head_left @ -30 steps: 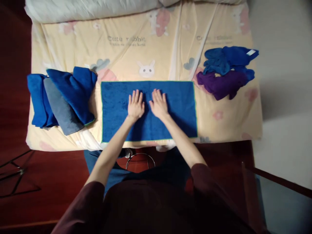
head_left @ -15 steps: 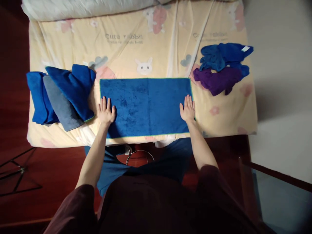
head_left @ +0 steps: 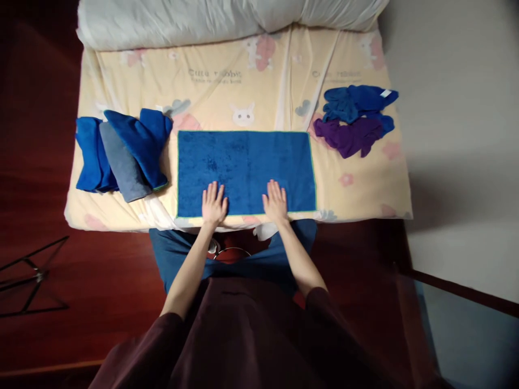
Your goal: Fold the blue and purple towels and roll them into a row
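Observation:
A blue towel point(head_left: 247, 162) with a thin green border lies spread flat on the bed in front of me, its long sides running left to right. Flat on its near half, left of the middle, rests my left hand point(head_left: 214, 204) with the fingers stretched out. My right hand point(head_left: 275, 202) presses on the same towel right of the middle, fingers extended too. Neither hand grips anything. Small darker patches mark the pile of the towel's left half.
Several blue and grey towels point(head_left: 125, 162) lie heaped to the left. At the right are crumpled blue cloths point(head_left: 344, 104) and a purple cloth point(head_left: 351, 135). A white quilt point(head_left: 182, 24) lies across the far side of the bed point(head_left: 275, 102). Black stand legs point(head_left: 38, 278) are on the floor.
Both hands have slid inward from the towel's left and right ends and nearer to me, staying flat. The view has shifted slightly; the towel still lies spread.

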Motion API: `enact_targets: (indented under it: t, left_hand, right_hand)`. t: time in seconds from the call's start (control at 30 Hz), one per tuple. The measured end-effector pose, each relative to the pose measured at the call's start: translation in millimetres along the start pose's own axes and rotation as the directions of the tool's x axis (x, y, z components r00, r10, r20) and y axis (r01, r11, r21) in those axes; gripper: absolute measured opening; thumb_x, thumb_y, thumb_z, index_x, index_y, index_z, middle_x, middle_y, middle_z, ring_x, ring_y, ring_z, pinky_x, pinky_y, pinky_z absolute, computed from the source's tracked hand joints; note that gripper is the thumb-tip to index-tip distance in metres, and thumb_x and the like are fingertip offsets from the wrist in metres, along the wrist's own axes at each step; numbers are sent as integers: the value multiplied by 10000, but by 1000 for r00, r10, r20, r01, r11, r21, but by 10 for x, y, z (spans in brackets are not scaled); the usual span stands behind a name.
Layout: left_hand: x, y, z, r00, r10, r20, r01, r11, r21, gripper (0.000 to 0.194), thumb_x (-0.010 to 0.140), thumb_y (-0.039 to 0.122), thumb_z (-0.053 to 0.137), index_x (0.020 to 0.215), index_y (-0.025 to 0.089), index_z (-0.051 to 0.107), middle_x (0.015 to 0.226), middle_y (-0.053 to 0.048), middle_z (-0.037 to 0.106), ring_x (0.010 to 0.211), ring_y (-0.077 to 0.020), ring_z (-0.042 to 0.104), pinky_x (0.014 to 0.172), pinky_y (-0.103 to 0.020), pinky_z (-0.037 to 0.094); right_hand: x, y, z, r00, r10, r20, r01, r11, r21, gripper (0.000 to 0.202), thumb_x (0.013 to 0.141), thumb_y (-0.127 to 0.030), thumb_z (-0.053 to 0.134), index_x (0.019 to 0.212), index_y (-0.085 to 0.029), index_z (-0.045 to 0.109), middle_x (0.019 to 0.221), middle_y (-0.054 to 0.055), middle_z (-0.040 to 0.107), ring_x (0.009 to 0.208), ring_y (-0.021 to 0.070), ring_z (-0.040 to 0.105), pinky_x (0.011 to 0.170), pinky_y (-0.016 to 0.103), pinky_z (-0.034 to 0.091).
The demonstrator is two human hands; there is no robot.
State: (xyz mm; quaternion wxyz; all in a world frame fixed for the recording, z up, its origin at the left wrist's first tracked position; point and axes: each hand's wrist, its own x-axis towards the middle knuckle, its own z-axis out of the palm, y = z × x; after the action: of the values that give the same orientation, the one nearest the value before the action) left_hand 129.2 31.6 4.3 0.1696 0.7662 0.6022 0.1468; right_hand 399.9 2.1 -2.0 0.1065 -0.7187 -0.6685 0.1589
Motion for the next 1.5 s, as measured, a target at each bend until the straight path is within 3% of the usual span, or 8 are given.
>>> enact_targets:
  t: [0.23, 0.5, 0.73, 0.93, 1.0, 1.07, 1.2, 1.5]
  left_hand:
    - [-311, -855, -385, 939, -286, -192, 296, 955, 29, 730, 1055, 445, 383, 1669, 60, 293, 1758, -167, 172, 1650, -308, 100, 1344, -536, 47]
    - [-355, -860, -311, 937, -284, -206, 301, 952, 59, 726, 1060, 448, 358, 1673, 65, 286, 1757, -158, 188, 1648, -291, 119, 1347, -513, 46]
    - [-358, -896, -452, 945, -284, -161, 293, 956, 34, 712, 1045, 427, 373, 1646, 48, 335, 1741, -194, 216, 1642, -322, 141, 1335, -555, 96]
    - [-1054, -939, -498, 982, -153, -113, 156, 988, 16, 629, 1020, 354, 395, 1588, 88, 447, 1725, -178, 284, 1633, -336, 175, 1323, -591, 163]
    - [-1416, -953, -458, 987, -146, -73, 144, 989, -20, 633, 988, 330, 445, 1576, 94, 461, 1718, -180, 303, 1617, -332, 239, 1307, -555, 264]
    - [-1701, -949, -423, 985, -161, -57, 158, 986, -51, 603, 966, 306, 467, 1532, 102, 516, 1712, -173, 321, 1579, -317, 344, 1277, -485, 359]
    - [-1902, -900, -427, 987, -156, 37, 159, 985, -70, 474, 984, 275, 408, 1361, 144, 663, 1502, -146, 616, 1343, -281, 627, 1174, -417, 478]
    - [-1862, -757, -463, 934, -87, 348, 43, 990, 132, 395, 1003, 276, 411, 1146, 219, 775, 1206, -126, 778, 1147, -316, 704, 1071, -472, 453]
  right_hand:
    - [-132, 1069, -292, 945, 312, -103, -325, 932, -162, 709, 1087, -414, 146, 1683, -32, 182, 1768, 166, 169, 1655, 239, 125, 1338, 529, 134]
    - [-136, 993, -214, 897, 397, -194, -423, 898, -120, 737, 1080, -447, 129, 1686, -30, 170, 1763, 182, 183, 1653, 247, 120, 1336, 533, 135]
    - [-222, 1114, -583, 865, 499, -59, -502, 858, -104, 727, 1071, -435, 193, 1679, -37, 220, 1761, 174, 194, 1656, 252, 112, 1335, 555, 71]
    - [-730, 660, -596, 780, 525, -341, -433, 846, 312, 615, 1003, -377, 399, 1512, -58, 530, 1613, 243, 473, 1544, 321, 391, 1246, 560, 336]
    - [-985, 261, -379, 746, 584, -320, -284, 714, 640, 523, 972, -419, 468, 1331, -95, 667, 1376, 231, 680, 1289, 295, 639, 1097, 468, 509]
    - [-1196, -181, -116, 744, 664, -78, -221, 354, 909, 453, 912, -477, 578, 1148, -117, 722, 1075, 178, 780, 935, 254, 743, 851, 393, 600]
    - [-1343, -912, 246, 733, 598, 323, -187, -279, 942, 283, 782, -364, 764, 970, -158, 715, 860, 59, 775, 660, 142, 683, 654, 260, 558]
    - [-1119, -1360, 273, 755, 443, 485, -178, -573, 800, 99, 878, -204, 702, 971, -205, 668, 970, 38, 789, 825, 128, 727, 783, 249, 611]
